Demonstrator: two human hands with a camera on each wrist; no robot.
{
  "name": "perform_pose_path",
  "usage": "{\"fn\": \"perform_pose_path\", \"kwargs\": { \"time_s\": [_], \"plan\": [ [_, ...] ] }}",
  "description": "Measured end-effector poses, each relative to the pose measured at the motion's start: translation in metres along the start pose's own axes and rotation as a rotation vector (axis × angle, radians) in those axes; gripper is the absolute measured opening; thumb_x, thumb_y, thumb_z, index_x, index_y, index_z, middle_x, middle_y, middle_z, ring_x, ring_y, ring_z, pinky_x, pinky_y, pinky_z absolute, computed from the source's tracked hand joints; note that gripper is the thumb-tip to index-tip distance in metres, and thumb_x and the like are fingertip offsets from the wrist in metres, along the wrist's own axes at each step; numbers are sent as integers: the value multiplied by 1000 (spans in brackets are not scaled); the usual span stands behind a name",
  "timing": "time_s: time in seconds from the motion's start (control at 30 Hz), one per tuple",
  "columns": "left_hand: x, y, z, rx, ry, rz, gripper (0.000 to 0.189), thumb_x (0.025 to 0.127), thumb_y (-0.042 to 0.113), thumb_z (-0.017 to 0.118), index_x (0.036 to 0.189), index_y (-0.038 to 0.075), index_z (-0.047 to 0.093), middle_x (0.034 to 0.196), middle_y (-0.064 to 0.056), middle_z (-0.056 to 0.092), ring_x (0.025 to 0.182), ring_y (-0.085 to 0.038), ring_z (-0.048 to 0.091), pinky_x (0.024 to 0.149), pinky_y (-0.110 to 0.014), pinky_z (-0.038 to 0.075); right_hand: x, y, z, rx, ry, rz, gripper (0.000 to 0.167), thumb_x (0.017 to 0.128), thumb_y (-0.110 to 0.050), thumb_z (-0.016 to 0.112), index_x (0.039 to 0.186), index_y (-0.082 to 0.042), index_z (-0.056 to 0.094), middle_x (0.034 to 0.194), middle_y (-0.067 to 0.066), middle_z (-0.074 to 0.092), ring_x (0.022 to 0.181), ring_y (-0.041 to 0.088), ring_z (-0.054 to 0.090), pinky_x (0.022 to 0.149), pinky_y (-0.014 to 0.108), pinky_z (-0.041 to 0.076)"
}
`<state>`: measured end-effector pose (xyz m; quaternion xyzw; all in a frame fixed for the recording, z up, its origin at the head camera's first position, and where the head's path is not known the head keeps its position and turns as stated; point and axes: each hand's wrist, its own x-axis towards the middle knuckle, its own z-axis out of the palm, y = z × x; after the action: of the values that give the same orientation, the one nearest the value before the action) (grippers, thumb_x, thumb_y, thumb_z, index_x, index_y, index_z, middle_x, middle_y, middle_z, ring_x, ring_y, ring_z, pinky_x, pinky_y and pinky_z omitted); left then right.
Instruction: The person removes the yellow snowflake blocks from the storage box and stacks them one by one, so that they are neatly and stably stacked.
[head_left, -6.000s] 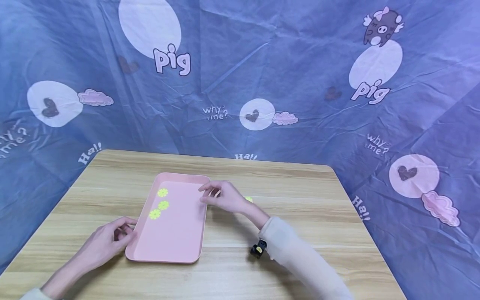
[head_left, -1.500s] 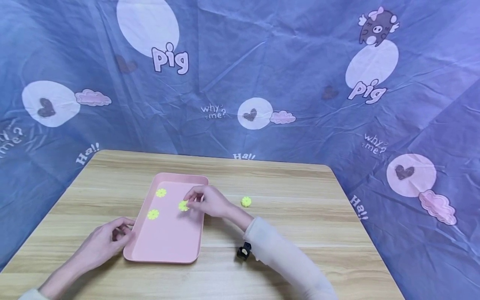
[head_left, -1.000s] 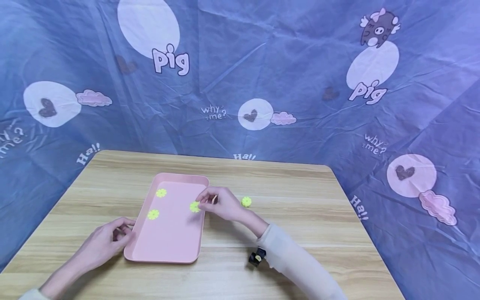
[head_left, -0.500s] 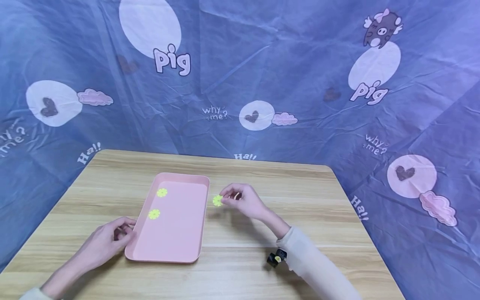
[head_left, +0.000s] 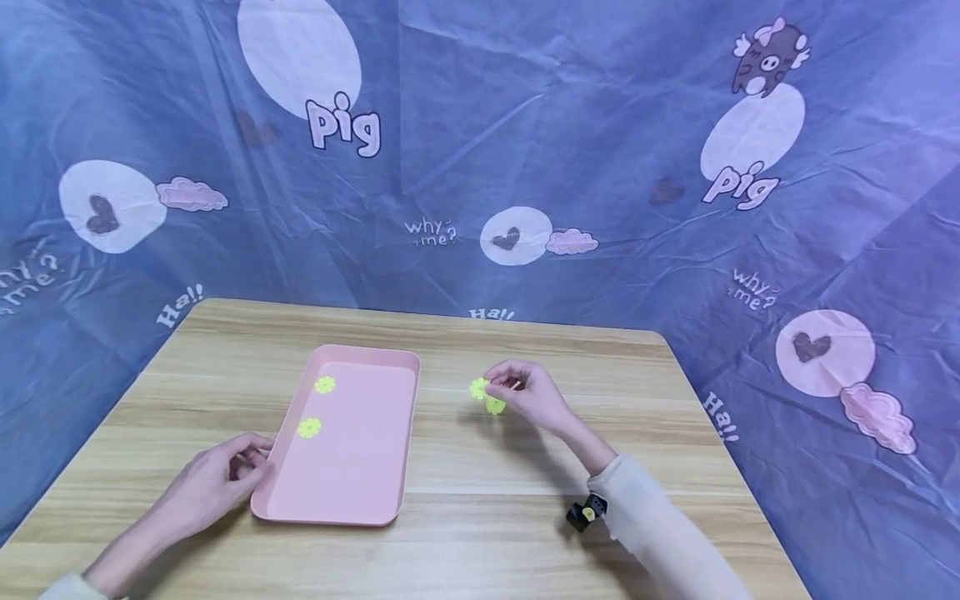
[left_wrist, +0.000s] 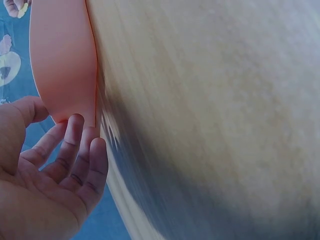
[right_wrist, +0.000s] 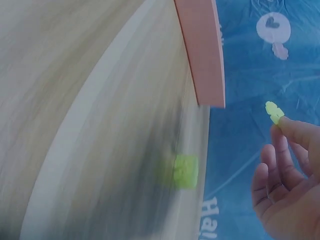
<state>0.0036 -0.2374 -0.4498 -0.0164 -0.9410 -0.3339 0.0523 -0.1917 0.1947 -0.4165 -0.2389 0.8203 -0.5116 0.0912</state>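
My right hand (head_left: 528,393) pinches a thin yellow-green flower-shaped piece (right_wrist: 274,112) between thumb and fingertips, the other fingers loosely bent. The piece is held above the table, just over a thicker yellow-green flower-shaped block or stack (right_wrist: 185,171) on the wood, apart from it. My left hand (head_left: 213,487) is at the left side of the pink tray (head_left: 360,475). In the left wrist view its thumb and fingertips (left_wrist: 75,122) grip the tray's edge. Two flat flower pieces, one farther back (head_left: 325,385) and one nearer (head_left: 309,427), lie along the tray's left inside.
A wooden table (head_left: 600,433) bears everything. Behind and beside it hangs a blue printed cloth (head_left: 442,150). A small black device (head_left: 587,512) is at my right sleeve.
Of three flower pieces in the tray earlier, my right hand has taken one and carried it right, past the tray's rim, to over the block. My left hand stays at the tray.
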Motion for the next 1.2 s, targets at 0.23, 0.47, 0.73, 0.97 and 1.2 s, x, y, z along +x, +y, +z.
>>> {"fn": "perform_pose_path", "kwargs": {
  "time_s": [0.23,0.47,0.73,0.97,1.2],
  "plan": [
    [-2,2,0,7,0,-7,18,94,9,74,111,7,72,87,5,68,73,9,52,66,-22,47,-4,16,-12,53,52,53,21,91,-1,76,109,8,72,92,13,76,75,6,62,69,19,51],
    [-4,4,0,16,6,-10,18,93,9,75,111,7,73,87,5,68,73,9,51,66,-22,47,-8,33,-12,142,65,200,26,91,-1,76,113,9,69,90,5,74,71,11,59,58,20,47],
    [-7,5,1,21,14,-14,18,93,9,74,111,8,73,87,5,68,73,9,51,65,-22,46,-8,46,-10,184,34,253,28,92,-1,75,116,13,67,91,10,77,69,9,63,57,19,49],
    [-9,8,1,31,11,-23,17,94,9,74,111,8,73,87,6,68,73,9,51,66,-22,46,-5,52,-10,185,38,285,28,92,-1,76,115,13,68,79,-2,73,63,8,58,56,19,48],
    [-10,11,1,40,5,-38,18,94,11,74,111,8,73,87,6,68,72,9,50,65,-22,45,-5,55,-9,178,16,301,31,92,-3,76,117,14,68,78,0,72,61,8,57,55,19,47]
  ]
}}
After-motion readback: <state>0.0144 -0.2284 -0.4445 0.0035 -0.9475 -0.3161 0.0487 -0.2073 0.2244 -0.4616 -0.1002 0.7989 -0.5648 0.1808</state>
